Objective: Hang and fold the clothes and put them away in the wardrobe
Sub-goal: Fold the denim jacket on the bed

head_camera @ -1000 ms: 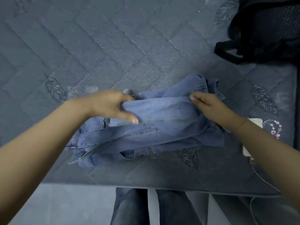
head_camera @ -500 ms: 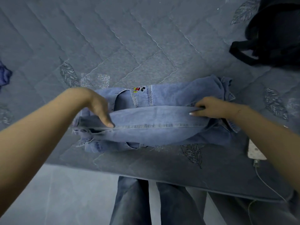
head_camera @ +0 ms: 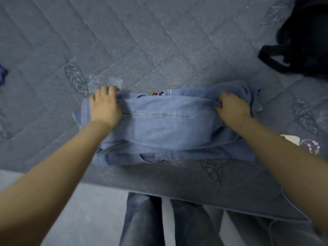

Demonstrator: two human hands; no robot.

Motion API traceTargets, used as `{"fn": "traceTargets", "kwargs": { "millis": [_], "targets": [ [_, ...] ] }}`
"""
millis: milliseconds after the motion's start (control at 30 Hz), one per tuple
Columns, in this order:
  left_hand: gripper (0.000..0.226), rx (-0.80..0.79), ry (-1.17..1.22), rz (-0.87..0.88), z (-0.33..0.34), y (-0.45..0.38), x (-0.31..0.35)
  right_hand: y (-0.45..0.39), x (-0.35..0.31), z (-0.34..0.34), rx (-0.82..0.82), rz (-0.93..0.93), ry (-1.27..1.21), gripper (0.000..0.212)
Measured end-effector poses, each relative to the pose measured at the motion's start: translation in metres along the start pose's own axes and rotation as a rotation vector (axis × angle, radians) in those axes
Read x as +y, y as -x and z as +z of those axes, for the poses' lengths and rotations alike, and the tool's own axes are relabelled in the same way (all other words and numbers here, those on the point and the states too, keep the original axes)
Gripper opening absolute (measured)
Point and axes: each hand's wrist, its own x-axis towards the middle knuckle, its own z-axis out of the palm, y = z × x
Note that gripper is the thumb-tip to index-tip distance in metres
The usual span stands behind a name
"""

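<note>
Folded denim garment [head_camera: 168, 128] lies near the bed's [head_camera: 142, 41] front edge. Left hand [head_camera: 104, 107] and right hand [head_camera: 232, 109] each grip its far fold — fingers curled, pinching denim.

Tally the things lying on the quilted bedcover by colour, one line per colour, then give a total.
Light blue: 1, the folded denim garment
Black: 1, the bag
Dark blue-purple: 1, a bit of cloth at the left edge
White: 1, the phone-like object
Total: 4

quilted bed [head_camera: 142, 41] — folded denim [head_camera: 168, 128], black bag [head_camera: 305, 41]
</note>
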Motion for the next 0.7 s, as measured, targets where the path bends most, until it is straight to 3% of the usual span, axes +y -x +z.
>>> {"fn": "traceTargets", "kwargs": {
  "millis": [67, 133, 167, 233, 300, 367, 600, 700],
  "targets": [
    [0.052, 0.149, 0.111, 0.109, 0.002, 0.014, 0.032, 0.002, -0.009, 0.000, 0.117, -0.085, 0.061, 0.029],
    [0.049, 0.202, 0.234, 0.321, 0.015, 0.027, 0.070, 0.003, -0.015, 0.004, 0.324, -0.251, 0.028, 0.037],
    [0.050, 0.169, 0.255, 0.420, 0.024, 0.032, 0.088, 0.000, -0.014, 0.008, 0.385, -0.314, 0.023, 0.041],
    [0.062, -0.020, 0.154, 0.510, 0.050, 0.037, 0.111, -0.011, 0.001, 0.019, 0.302, -0.285, 0.064, 0.052],
    [0.071, -0.215, -0.011, 0.426, 0.082, 0.030, 0.107, -0.018, 0.028, 0.034, 0.101, -0.148, 0.089, 0.061],
    [0.072, -0.307, -0.055, 0.340, 0.106, 0.019, 0.091, -0.017, 0.054, 0.054, 0.059, -0.121, 0.121, 0.065],
    [0.075, -0.290, 0.018, 0.318, 0.098, 0.023, 0.101, -0.013, 0.056, 0.060, 0.136, -0.135, -0.031, 0.056],
    [0.066, -0.068, 0.275, 0.378, 0.082, 0.044, 0.130, 0.025, 0.050, 0.065, 0.176, -0.228, -0.083, 0.056]
  ]
}}
